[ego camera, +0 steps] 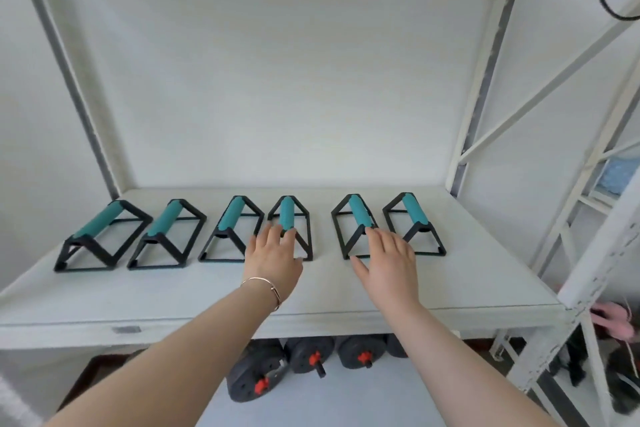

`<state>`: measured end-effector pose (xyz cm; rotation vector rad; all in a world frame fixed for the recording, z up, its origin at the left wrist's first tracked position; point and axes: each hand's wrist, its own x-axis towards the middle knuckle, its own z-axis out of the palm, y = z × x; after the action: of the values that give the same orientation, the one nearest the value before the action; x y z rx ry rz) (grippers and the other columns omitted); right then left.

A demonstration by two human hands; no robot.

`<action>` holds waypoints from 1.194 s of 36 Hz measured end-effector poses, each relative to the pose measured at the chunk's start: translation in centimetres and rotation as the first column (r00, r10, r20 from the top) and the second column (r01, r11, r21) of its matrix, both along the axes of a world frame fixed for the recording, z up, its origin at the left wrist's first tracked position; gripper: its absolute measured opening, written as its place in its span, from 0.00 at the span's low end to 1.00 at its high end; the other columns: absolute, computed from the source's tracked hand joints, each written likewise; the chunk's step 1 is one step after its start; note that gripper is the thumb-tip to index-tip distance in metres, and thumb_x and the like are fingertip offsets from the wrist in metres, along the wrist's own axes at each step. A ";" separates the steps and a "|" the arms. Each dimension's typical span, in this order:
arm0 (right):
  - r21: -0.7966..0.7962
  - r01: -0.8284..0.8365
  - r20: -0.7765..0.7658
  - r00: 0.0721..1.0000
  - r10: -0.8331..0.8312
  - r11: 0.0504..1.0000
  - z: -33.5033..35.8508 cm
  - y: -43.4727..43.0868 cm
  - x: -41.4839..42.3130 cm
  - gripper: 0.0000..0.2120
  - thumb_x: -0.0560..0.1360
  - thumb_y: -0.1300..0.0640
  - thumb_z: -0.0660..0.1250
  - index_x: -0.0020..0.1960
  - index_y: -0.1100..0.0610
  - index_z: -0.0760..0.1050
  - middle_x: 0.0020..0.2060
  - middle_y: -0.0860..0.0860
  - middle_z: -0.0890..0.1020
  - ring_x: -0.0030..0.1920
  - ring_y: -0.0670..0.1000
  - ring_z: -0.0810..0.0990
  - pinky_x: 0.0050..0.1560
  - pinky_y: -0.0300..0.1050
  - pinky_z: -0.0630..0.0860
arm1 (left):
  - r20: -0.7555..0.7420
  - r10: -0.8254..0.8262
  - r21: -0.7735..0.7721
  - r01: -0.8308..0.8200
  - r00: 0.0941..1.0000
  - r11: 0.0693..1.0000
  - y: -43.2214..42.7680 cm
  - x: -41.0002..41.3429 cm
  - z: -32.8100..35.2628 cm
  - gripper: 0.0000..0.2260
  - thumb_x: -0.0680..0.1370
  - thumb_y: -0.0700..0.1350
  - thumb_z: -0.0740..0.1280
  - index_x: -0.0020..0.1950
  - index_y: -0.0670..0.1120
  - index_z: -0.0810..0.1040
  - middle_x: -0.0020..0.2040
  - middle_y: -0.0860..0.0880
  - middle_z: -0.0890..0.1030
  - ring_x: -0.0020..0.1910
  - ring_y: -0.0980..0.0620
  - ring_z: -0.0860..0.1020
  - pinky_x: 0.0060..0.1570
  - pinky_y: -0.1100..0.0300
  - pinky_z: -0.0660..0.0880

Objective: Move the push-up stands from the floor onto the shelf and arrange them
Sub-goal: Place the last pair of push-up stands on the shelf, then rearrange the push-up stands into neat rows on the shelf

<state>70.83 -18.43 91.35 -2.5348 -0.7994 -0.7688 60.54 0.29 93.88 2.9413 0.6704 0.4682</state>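
While both hands lie palm-down with fingers loosely spread and gripping nothing, the left hand (273, 258) has its fingertips (289, 236) at the near end of the fourth push-up stand (290, 224) from the left, and the right hand (386, 262) has its fingertips (372, 234) against the near end of the fifth push-up stand (355, 224). Six teal-handled, black-framed stands sit in one row on the white shelf (346, 291), with the sixth stand (414, 222) just right of the right hand. Black dumbbells (304, 359) lie beneath the shelf.
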 end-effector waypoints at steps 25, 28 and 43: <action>0.065 -0.259 -0.244 0.932 0.267 0.964 3.1 34.8 -8.9 0.27 0.77 0.43 0.62 0.72 0.55 0.67 0.63 0.53 0.76 0.64 0.57 0.73 0.64 0.52 0.71 | 0.024 0.281 0.009 -0.282 0.959 0.959 31.2 -10.0 0.6 0.27 0.81 0.56 0.55 0.78 0.48 0.54 0.78 0.46 0.59 0.78 0.44 0.49 0.76 0.45 0.49; 0.056 -0.199 -0.400 0.893 0.205 0.978 3.2 39.0 -9.1 0.30 0.78 0.40 0.61 0.74 0.56 0.63 0.63 0.55 0.75 0.63 0.57 0.73 0.61 0.51 0.73 | -0.011 0.316 0.003 -0.316 0.949 0.949 35.3 -9.6 0.3 0.28 0.80 0.54 0.55 0.78 0.48 0.53 0.77 0.46 0.60 0.78 0.43 0.51 0.75 0.45 0.52; 0.166 0.118 -0.911 0.397 0.107 0.979 2.0 48.9 -7.0 0.45 0.63 0.34 0.73 0.69 0.59 0.62 0.57 0.56 0.77 0.48 0.56 0.82 0.47 0.48 0.80 | -0.226 0.361 -0.395 -0.424 0.905 0.815 44.1 -6.5 -1.1 0.27 0.76 0.54 0.67 0.67 0.41 0.60 0.58 0.43 0.74 0.52 0.43 0.78 0.43 0.53 0.74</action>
<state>63.87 30.42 93.36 -2.2204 -0.2581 0.6014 54.08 44.40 92.81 2.4187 1.2358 0.1047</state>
